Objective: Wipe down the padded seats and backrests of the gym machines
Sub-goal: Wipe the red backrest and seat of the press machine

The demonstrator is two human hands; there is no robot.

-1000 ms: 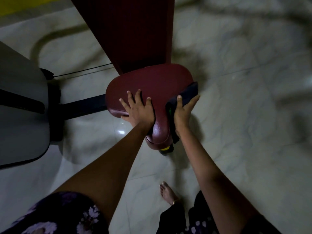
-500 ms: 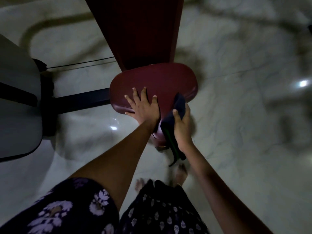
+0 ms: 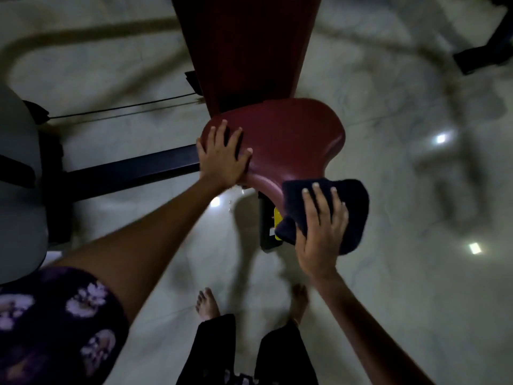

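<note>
Two hands are working at one maroon padded seat (image 3: 283, 140), which is sitting just below the sloping maroon backrest (image 3: 247, 48) of a gym machine. The left hand (image 3: 222, 157) is lying flat on the seat's left edge with its fingers spread and straight, holding nothing; judging by the placement, it is bracing the pad and steadying the person while the other side is being rubbed. The right hand (image 3: 322, 226) is pressing a dark cloth (image 3: 352, 215) against the narrow front nose of the seat, fingers (image 3: 315, 190) laid out nearly straight over the fabric and reaching toward the pad's rim. The cloth is draping down past the nose, likely so that the rounded front edge gets covered as well as the top. Whether the thumb is curling under the cloth is hard to tell, since the fabric and the dim light are hiding it.

Beneath the nose, a black bracket with a yellow tag (image 3: 277, 218) is peeking out beside the cloth. A dark frame bar (image 3: 133, 173) is running off to the left toward a grey housing (image 3: 19, 176), and a thin cable (image 3: 122, 108) is stretching across the pale marble floor (image 3: 416, 273). The wearer's bare feet (image 3: 206, 304) are standing just short of the seat. Most of the seat top appears already reachable, while the backrest is not being touched yet.
</note>
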